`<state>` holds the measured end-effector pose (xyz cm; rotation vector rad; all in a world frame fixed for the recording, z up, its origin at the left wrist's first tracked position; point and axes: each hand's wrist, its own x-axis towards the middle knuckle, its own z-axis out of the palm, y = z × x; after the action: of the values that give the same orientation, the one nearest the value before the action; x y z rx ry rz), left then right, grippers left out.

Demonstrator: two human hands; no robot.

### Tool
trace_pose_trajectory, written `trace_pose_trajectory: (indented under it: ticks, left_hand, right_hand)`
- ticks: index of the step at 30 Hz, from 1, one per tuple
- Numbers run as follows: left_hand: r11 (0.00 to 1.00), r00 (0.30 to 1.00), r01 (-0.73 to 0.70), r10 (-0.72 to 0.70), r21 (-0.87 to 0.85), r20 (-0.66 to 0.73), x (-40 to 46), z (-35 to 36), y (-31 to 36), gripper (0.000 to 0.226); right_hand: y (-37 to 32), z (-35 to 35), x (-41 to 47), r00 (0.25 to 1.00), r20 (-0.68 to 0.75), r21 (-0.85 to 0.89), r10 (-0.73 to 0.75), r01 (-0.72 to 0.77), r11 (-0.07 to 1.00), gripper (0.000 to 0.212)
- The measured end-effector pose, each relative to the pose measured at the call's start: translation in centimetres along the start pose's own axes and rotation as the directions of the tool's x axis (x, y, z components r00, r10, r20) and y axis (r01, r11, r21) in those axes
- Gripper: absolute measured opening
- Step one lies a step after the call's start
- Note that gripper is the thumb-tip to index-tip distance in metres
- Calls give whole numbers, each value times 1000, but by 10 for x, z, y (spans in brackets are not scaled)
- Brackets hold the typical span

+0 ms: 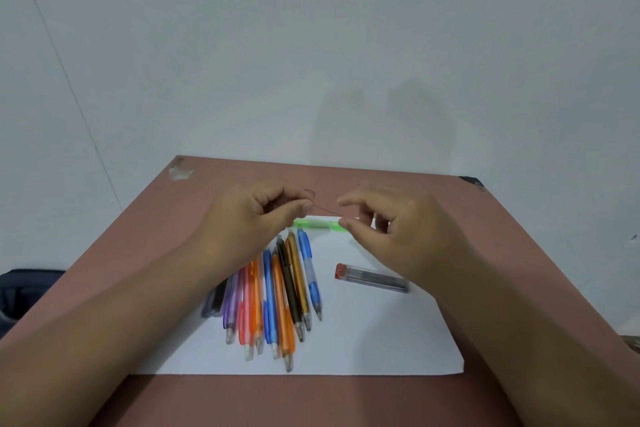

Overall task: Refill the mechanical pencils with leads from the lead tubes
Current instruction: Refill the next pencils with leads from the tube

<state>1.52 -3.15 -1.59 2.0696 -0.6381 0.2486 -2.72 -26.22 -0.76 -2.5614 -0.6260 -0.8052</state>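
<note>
Pinching one thin lead (327, 211) between my left hand (266, 215) and right hand (388, 229), I am holding it above the green pencil (317, 224). Next, I judge, it needs threading into that pencil below my fingertips.

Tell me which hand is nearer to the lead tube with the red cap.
Right. The right hand hovers just above the lead tube; the left hand is farther, over the pencils.
</note>
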Motion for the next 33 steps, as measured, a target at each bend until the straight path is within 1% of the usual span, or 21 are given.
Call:
trace_pose_trajectory:
  ticks: [2, 5, 8, 11, 14, 15, 18, 21, 25, 29, 33]
  left_hand:
    - [997, 998, -66, 66, 28, -4, -1, 1, 1, 14]
    - [992, 992, -124, 124, 39, -20, -1, 3, 2, 26]
    - [982, 983, -178, 181, 62, -37, -1, 6, 3, 26]
    - [976, 980, -195, 198, 98, -24, -1, 10, 2, 25]
    - [983, 988, -156, 155, 101, 14, 2, 9, 2, 32]
    - [982, 990, -139, 135, 129, 38, 4, 9, 1, 35]
    - [942, 992, -123, 103, 313, 79, 12, 10, -3, 34]
    - [907, 992, -109, 72, 406, 104, 17, 16, -7, 31]
    - [835, 990, -80, 3, 544, 141, 19, 21, -10, 38]
    - [802, 991, -51, -31, 595, 127, 19, 23, -11, 40]
    - [806, 993, -40, -33, 590, 113, 21, 26, -11, 31]
  right_hand:
    - [0, 4, 0, 1000, 6, -20, -15, 15, 1000, 25]
    - [-4, 8, -1, 999, 3, -33, -41, 41, 999, 24]
    - [-6, 11, 1, 999, -14, -3, -43, 43, 999, 16]
    - [-4, 13, 1, 999, -29, 0, -25, 25, 1000, 12]
    - [1, 15, 1, 999, -48, -12, 10, -11, 1000, 10]
    - [3, 14, 1, 998, -54, -13, 30, -30, 999, 9]
    - [7, 12, 2, 993, -82, 14, 81, -80, 997, 10]
    - [8, 10, 2, 986, -105, 32, 126, -124, 992, 9]
    - [6, 9, 3, 988, -85, 31, 127, -125, 992, 10]
    - [5, 8, 3, 989, -65, 42, 134, -131, 990, 9]
    - [3, 9, 4, 990, -57, 31, 127, -125, 992, 9]
